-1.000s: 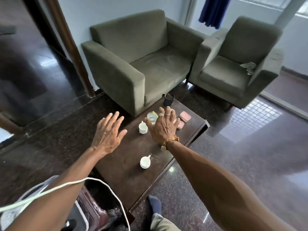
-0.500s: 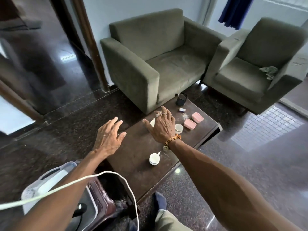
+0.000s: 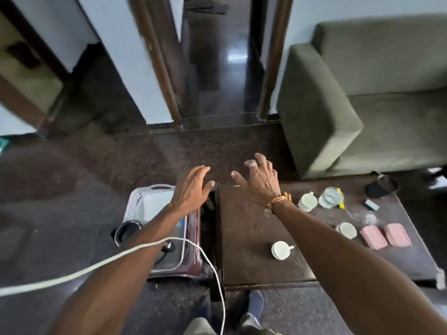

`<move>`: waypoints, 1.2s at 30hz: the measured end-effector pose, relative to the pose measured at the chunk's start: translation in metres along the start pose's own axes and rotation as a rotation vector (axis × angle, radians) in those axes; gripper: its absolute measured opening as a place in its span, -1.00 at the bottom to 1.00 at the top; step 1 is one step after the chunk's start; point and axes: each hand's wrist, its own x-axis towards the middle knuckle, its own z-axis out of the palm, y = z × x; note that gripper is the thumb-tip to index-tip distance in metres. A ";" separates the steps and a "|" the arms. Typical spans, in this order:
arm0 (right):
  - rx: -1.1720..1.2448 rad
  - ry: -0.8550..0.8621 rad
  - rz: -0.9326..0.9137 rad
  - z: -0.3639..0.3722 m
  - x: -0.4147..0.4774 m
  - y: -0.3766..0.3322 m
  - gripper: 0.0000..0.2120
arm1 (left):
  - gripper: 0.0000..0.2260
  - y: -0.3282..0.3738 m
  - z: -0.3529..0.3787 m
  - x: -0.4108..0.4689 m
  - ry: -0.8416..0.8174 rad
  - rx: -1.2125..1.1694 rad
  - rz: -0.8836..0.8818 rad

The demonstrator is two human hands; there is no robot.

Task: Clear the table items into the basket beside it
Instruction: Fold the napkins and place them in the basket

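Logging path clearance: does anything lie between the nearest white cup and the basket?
No object on the table lies between the cup and the basket. The left hand and a white cable hang over the basket, though.

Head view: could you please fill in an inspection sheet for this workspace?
Surface: wooden table, bare at its left end.
Job's things: three white cups, clear glass, two pink boxes, black cup on table; white basket left of it.
Clutter: small grey block beside black cup.
Grippers: left hand over basket, right hand over table's far-left corner; both open, empty.
Cables: white cable crossing left forearm.
Surroundings: green sofa, doorway.
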 end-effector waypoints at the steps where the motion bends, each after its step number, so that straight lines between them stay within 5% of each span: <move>1: 0.002 -0.028 -0.025 0.006 0.004 -0.004 -0.34 | -0.55 -0.006 0.001 -0.007 -0.002 -0.003 -0.022; 16: -0.026 -0.393 -0.259 0.107 0.010 -0.081 -0.39 | -0.63 -0.104 0.010 -0.064 -0.101 0.012 -0.384; 26: 0.081 -0.491 -0.130 0.176 0.045 -0.141 -0.45 | -0.64 -0.199 0.013 -0.029 -0.220 -0.029 -0.558; 36: 0.199 -0.680 0.215 0.273 0.077 -0.163 -0.49 | -0.53 -0.302 0.074 0.008 -0.588 -0.011 -0.597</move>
